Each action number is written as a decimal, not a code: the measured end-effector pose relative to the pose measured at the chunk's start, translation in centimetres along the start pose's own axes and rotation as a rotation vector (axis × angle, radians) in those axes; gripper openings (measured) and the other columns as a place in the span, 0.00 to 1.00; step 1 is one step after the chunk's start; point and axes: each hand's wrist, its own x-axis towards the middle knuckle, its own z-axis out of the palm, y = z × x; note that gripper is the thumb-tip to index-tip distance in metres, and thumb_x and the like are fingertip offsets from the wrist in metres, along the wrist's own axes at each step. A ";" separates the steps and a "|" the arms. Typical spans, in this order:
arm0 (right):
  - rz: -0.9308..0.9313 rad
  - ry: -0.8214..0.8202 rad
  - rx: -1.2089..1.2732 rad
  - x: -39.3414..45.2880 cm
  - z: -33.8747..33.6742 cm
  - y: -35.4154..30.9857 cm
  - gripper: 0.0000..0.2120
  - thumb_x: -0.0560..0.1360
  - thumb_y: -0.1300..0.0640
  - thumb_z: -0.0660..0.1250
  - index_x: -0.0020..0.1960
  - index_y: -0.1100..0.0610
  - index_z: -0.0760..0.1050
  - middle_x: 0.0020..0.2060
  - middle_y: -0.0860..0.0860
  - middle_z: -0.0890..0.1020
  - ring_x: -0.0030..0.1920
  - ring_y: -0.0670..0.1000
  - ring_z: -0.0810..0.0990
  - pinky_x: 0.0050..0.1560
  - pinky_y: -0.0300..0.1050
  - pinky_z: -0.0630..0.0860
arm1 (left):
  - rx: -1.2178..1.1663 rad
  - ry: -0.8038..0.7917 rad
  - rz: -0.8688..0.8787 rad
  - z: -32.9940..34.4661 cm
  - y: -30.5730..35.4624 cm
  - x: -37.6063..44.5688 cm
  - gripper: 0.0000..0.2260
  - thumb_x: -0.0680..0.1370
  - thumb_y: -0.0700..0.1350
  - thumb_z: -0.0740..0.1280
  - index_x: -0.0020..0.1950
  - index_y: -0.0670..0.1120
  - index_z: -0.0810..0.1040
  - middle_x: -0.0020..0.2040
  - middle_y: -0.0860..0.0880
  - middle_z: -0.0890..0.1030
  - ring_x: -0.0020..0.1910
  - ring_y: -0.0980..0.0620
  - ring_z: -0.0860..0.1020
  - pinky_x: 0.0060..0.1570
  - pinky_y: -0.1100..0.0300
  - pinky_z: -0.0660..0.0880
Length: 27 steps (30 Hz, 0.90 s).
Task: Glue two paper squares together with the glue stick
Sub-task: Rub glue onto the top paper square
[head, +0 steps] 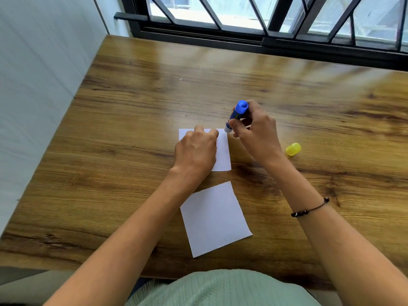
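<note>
Wood-grain table [132, 120], brown laminate with dark streaks and a glossy sheen toward the top of the frame. Two white paper squares lie flat on it, matte and plain with no print.

The upper paper square [223, 151] sits at frame centre. The left hand [195, 151] rests on it palm down, fingers curled and fingertips on the sheet's upper edge, covering most of its left half. It pins the paper without gripping anything.

The right hand [254, 131] is closed around the glue stick [236, 117], a blue cylindrical tube held nearly upright and tilted, with the blue twist base on top. Its white glue tip points down at the upper right corner of the upper square; I cannot tell whether the tip touches the paper. The tube's label is partly covered by fingers and is unreadable.

The lower paper square [215, 219] lies below centre, rotated slightly, apart from the upper one and untouched.

A yellow cap [293, 149] of translucent plastic, rounded, lies on its side on the table to the right of the right hand.

A thin black cord bracelet [309, 210] with small beads is on the right wrist. At bottom centre is a pale green ribbed garment [220, 288].
</note>
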 end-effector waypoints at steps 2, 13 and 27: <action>-0.015 -0.006 -0.016 0.5 0.5 0.2 0.11 0.70 0.61 0.66 0.52 0.60 0.71 0.43 0.57 0.83 0.39 0.58 0.81 0.46 0.59 0.77 | 0.003 -0.024 -0.015 0.2 -0.1 0.0 0.10 0.78 0.42 0.60 0.59 0.45 0.72 0.51 0.42 0.73 0.49 0.41 0.76 0.37 0.54 0.65; -0.081 -0.065 -0.160 0.2 0.7 0.2 0.12 0.71 0.62 0.67 0.53 0.63 0.72 0.39 0.50 0.76 0.37 0.52 0.74 0.41 0.42 0.70 | -0.069 -0.124 -0.045 -0.2 -0.4 0.1 0.13 0.78 0.46 0.60 0.62 0.47 0.71 0.54 0.42 0.72 0.53 0.41 0.74 0.42 0.53 0.67; -0.136 -0.117 -0.208 -3.4 -0.3 0.1 0.12 0.71 0.63 0.68 0.53 0.63 0.72 0.39 0.55 0.79 0.36 0.52 0.73 0.40 0.45 0.71 | -0.101 -0.151 -0.071 -0.6 -0.2 0.1 0.15 0.78 0.45 0.61 0.64 0.47 0.71 0.56 0.41 0.73 0.56 0.40 0.74 0.51 0.50 0.72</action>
